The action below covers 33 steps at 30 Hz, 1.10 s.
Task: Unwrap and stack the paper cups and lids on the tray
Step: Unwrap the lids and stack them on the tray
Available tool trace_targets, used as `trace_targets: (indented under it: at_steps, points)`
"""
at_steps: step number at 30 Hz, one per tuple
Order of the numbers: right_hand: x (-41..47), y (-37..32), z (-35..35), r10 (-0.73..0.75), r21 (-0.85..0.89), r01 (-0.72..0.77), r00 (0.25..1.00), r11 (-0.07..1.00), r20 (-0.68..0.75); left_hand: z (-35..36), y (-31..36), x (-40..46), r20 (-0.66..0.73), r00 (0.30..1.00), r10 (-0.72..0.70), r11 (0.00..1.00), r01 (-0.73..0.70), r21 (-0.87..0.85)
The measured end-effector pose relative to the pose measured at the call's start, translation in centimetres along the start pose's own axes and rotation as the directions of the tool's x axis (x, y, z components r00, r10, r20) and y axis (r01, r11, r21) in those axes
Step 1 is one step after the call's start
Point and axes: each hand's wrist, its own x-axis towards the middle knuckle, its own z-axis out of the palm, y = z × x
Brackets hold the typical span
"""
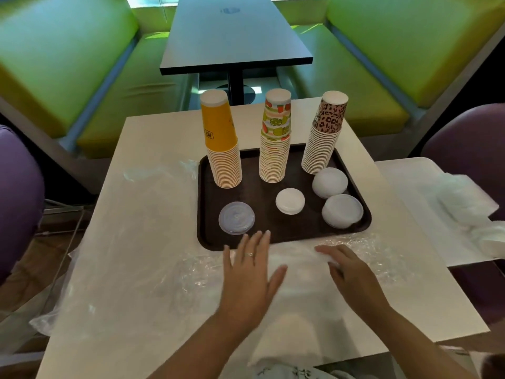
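Observation:
A dark brown tray holds three upside-down cup stacks: yellow, fruit-print and leopard-print. In front of them on the tray lie a clear lid stack, a small white lid stack and two larger white lid stacks. My left hand is spread flat, fingers straight, over clear plastic wrap at the tray's near edge. My right hand rests on the same wrap, its fingers bent over a whitish wrapped bundle.
Loose clear wrap lies left of the tray and hangs over the white table's left edge. Wrapped white lids sit on a side table to the right. A dark table and green benches stand beyond.

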Motion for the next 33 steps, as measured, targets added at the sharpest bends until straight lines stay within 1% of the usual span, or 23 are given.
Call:
trace_targets:
  at_steps: [1,2,3,5,6,7,8,9,10,11,12,13,14,15,16,18,19,22,24,27,31,33]
  points:
    - [0.1,0.4,0.4,0.023,-0.005,-0.023,1.000,1.000,-0.004,1.5,0.5,-0.4,0.130,0.991,-0.032,0.996,0.020,0.091]
    - [0.2,0.9,0.7,0.064,-0.007,-0.064,0.998,0.998,0.004,3.2,0.4,-1.0,0.226,0.971,-0.072,0.987,0.036,0.158]
    - [0.3,1.4,0.9,0.122,-0.003,-0.122,0.992,0.993,0.021,4.8,-0.2,-1.6,0.282,0.954,-0.101,0.980,0.047,0.191]
    - [0.5,1.9,1.1,0.258,0.029,-0.259,0.966,0.965,0.029,7.0,-1.9,-2.5,0.329,0.936,-0.124,0.978,0.059,0.200]
    - [0.6,1.8,0.9,0.295,0.053,-0.293,0.955,0.955,-0.038,7.5,-2.4,-2.7,0.337,0.934,-0.119,0.979,0.054,0.197]
    - [0.6,1.1,0.7,0.276,0.073,-0.267,0.948,0.961,-0.156,7.7,-2.7,-2.7,0.338,0.935,-0.108,0.980,0.042,0.196]
    - [0.6,-0.2,0.6,0.197,0.081,-0.181,0.940,0.980,-0.278,7.7,-2.8,-2.7,0.333,0.937,-0.103,0.979,0.037,0.199]
    - [0.5,-1.8,0.7,0.081,0.073,-0.060,0.939,0.996,-0.335,7.9,-2.8,-2.6,0.325,0.940,-0.106,0.979,0.040,0.202]
    - [0.3,-3.5,1.3,-0.049,0.066,0.073,0.949,0.995,-0.311,8.2,-2.8,-2.6,0.307,0.945,-0.109,0.977,0.046,0.206]
    - [0.0,-5.1,2.2,-0.174,0.067,0.193,0.959,0.979,-0.225,8.5,-2.8,-2.7,0.297,0.949,-0.108,0.977,0.045,0.211]
    - [-0.4,-6.5,3.6,-0.283,0.066,0.291,0.953,0.955,-0.103,8.8,-2.7,-2.8,0.289,0.952,-0.099,0.975,0.035,0.220]
    - [-0.8,-7.5,5.2,-0.366,0.053,0.364,0.930,0.930,0.026,8.9,-2.6,-3.0,0.281,0.956,-0.088,0.973,0.023,0.229]
    - [-1.1,-8.0,6.7,-0.415,0.032,0.414,0.901,0.910,0.128,9.0,-2.5,-3.2,0.271,0.960,-0.072,0.973,0.009,0.229]
    - [-1.4,-7.8,8.1,-0.433,0.007,0.440,0.880,0.898,0.195,8.9,-2.3,-3.3,0.265,0.962,-0.060,0.976,0.000,0.219]
    - [-1.4,-7.2,9.3,-0.420,-0.009,0.435,0.875,0.900,0.240,8.8,-2.2,-3.4,0.266,0.963,-0.052,0.977,-0.006,0.212]
    - [-0.9,-5.4,10.7,-0.335,-0.023,0.356,0.897,0.934,0.290,8.8,-2.3,-3.4,0.252,0.967,-0.032,0.977,-0.023,0.210]
    - [-0.6,-4.5,11.0,-0.298,-0.063,0.330,0.908,0.942,0.295,8.9,-2.4,-3.2,0.245,0.969,-0.040,0.981,-0.009,0.193]
    - [0.4,-2.5,10.9,-0.153,-0.273,0.246,0.935,0.930,0.320,8.7,-2.5,-2.6,0.244,0.967,-0.074,0.987,0.036,0.154]
    - [0.9,-1.7,10.5,-0.062,-0.367,0.172,0.954,0.914,0.292,8.3,-2.6,-2.6,0.270,0.961,-0.056,0.989,0.016,0.149]
    - [0.9,-0.3,10.1,-0.023,-0.442,0.135,0.968,0.887,0.249,7.7,-3.7,-2.9,0.281,0.956,-0.084,0.985,0.038,0.166]
    - [0.4,2.0,8.5,0.023,-0.463,0.053,0.987,0.885,0.158,6.9,-5.6,-3.8,0.238,0.965,-0.108,0.979,0.061,0.194]
    - [0.1,3.2,7.7,0.050,-0.471,0.019,0.990,0.882,0.134,6.6,-6.2,-4.1,0.224,0.967,-0.123,0.979,0.080,0.188]
